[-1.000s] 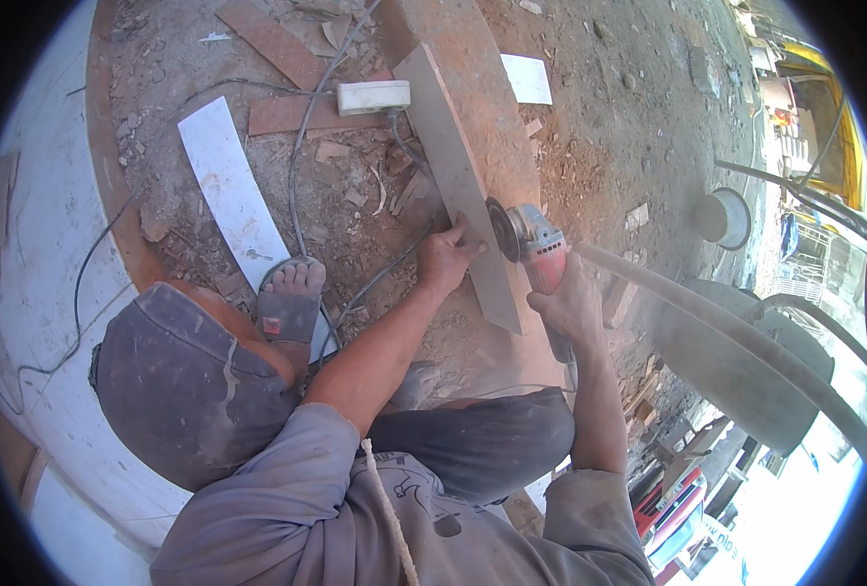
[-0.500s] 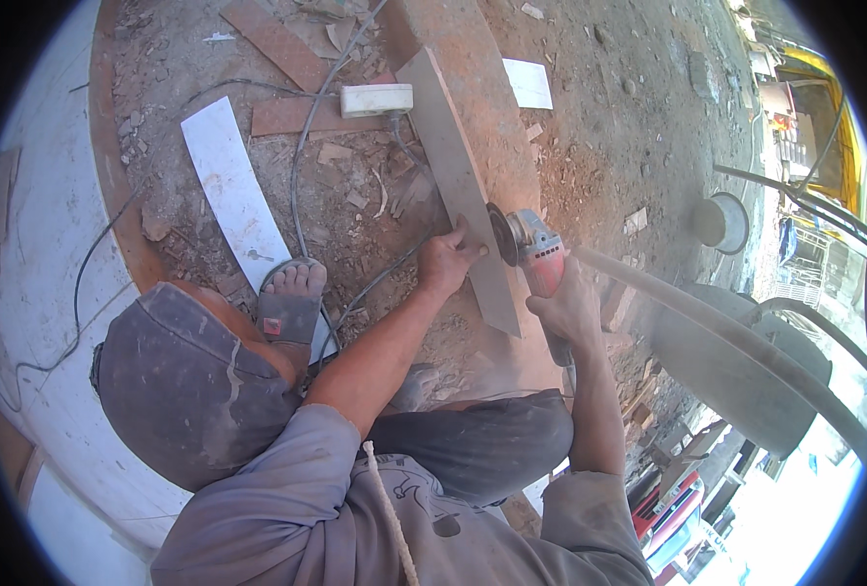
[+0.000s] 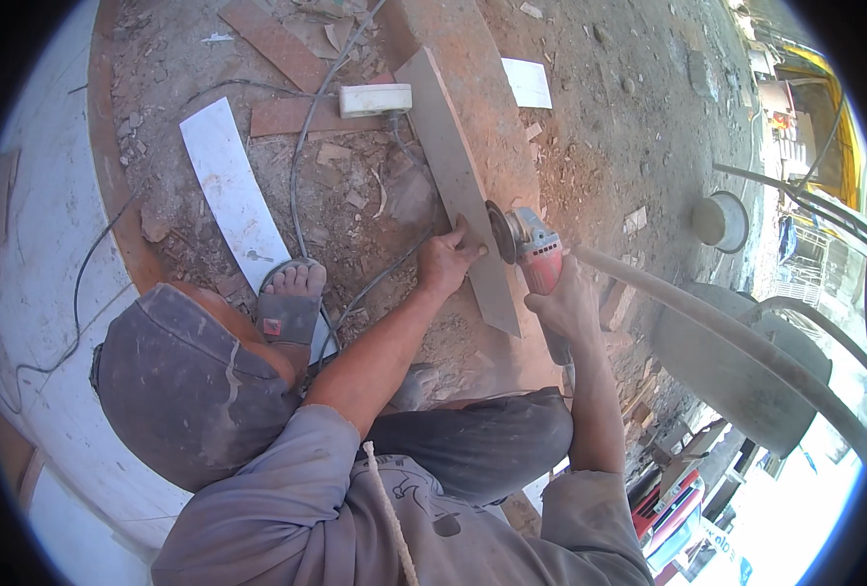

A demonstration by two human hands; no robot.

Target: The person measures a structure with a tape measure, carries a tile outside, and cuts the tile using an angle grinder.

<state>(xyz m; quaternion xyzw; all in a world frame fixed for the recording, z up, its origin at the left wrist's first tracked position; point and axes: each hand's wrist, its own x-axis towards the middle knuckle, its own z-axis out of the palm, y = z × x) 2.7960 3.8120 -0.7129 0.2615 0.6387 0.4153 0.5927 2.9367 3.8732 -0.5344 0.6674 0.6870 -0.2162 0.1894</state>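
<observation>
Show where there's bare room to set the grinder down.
Barest patch: the dirt right of the long tile strip, between the white tile piece and the round grey pot. Crowded: left of the strip, with rubble, cables, the white socket block, the white plank and the sandalled foot.

Outdoor building site: dirt ground point(image 3: 629, 127), tile offcuts point(image 3: 233, 190), rubble point(image 3: 355, 186).

The long tile strip point(image 3: 461, 186) looks like matt, smooth grey-brown stone or ceramic, lying on a rough, dusty reddish slab point(image 3: 473, 88). The angle grinder point(image 3: 533, 256) has a red plastic body and dull metal head. The ground point(image 3: 355, 186) is gritty with rubble; the white strip point(image 3: 233, 190) looks smooth
</observation>
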